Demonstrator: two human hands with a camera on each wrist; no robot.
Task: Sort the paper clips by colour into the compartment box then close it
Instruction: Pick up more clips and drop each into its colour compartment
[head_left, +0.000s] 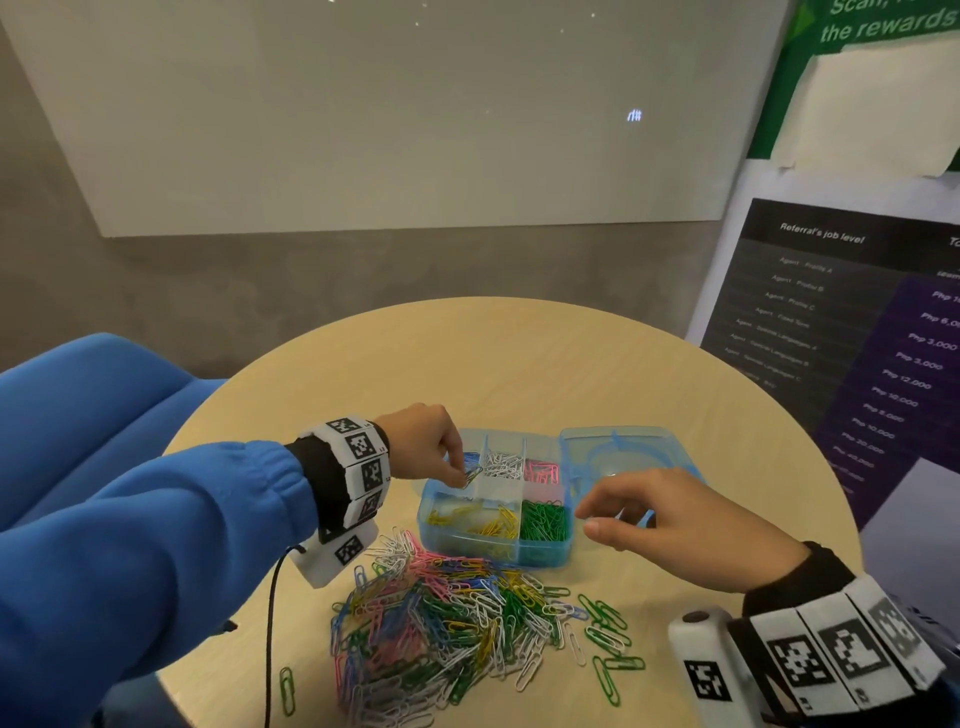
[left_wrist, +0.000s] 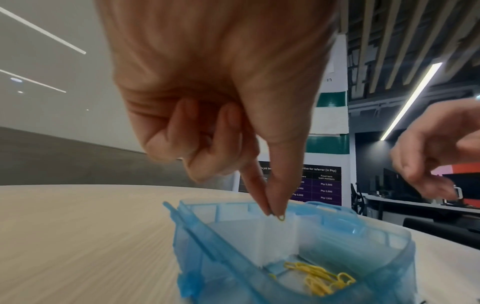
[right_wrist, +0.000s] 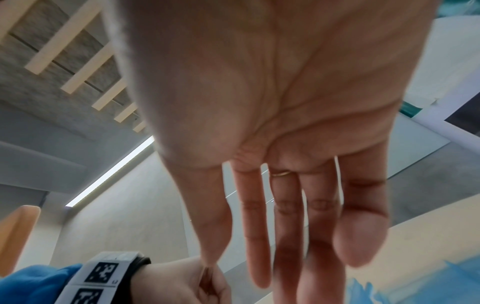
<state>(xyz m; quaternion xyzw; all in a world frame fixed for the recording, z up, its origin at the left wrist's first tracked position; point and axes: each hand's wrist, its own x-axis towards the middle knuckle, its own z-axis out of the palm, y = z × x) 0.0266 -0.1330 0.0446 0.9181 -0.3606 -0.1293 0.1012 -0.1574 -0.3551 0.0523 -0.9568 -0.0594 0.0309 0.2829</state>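
Observation:
A translucent blue compartment box (head_left: 431, 525) stands open on the round table, its lid (head_left: 623, 452) lying flat to the right. Blue clips lie in its back-left compartment, white clips (head_left: 501, 462) in the back middle, pink clips (head_left: 543, 472) at the back right, yellow clips (head_left: 483, 522) at the front left and green clips (head_left: 543, 519) at the front right. My left hand (head_left: 465, 478) pinches a paper clip (left_wrist: 281, 217) between thumb and forefinger over the box's left side; only a yellowish tip shows. My right hand (head_left: 586, 521) hovers with relaxed fingers at the box's right edge, holding nothing.
A mixed pile of loose clips (head_left: 457, 613) lies in front of the box, with stray green clips (head_left: 605, 675) toward the table's near edge. A blue seat (head_left: 93, 410) stands at the left. A poster board (head_left: 831, 322) stands behind the table on the right.

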